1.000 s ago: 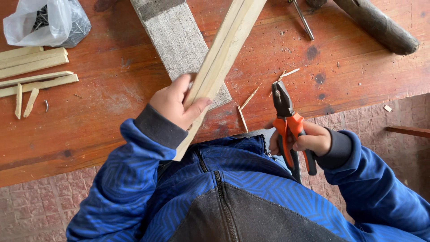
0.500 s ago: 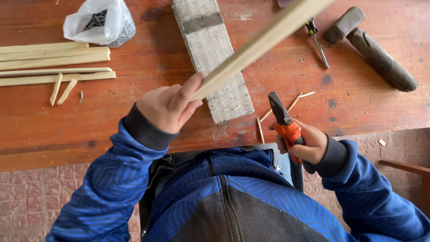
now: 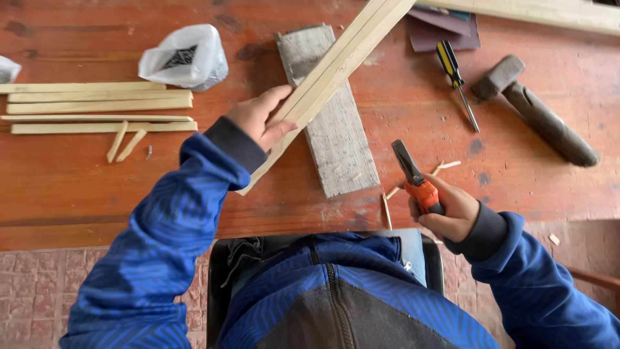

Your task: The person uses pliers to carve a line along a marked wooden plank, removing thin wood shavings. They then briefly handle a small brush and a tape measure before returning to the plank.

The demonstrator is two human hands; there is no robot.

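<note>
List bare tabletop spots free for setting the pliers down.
Bare wood lies between the grey board and the screwdriver, and below the hammer. Crowded: the far left with strips and bag, and chips by the right hand.

Red-brown wooden table (image 3: 77,187), worn, scratched. Grey board (image 3: 336,129) at centre, lying flat. Strips (image 3: 97,106) stacked far left, two short offcuts (image 3: 124,143) just near them. White bag (image 3: 184,58) far, left of board. Screwdriver (image 3: 455,81) right of board; hammer (image 3: 533,110) further right. Sandpaper (image 3: 445,29) far right, under long plank (image 3: 549,13). Splinters (image 3: 445,167) near right of board.
</note>
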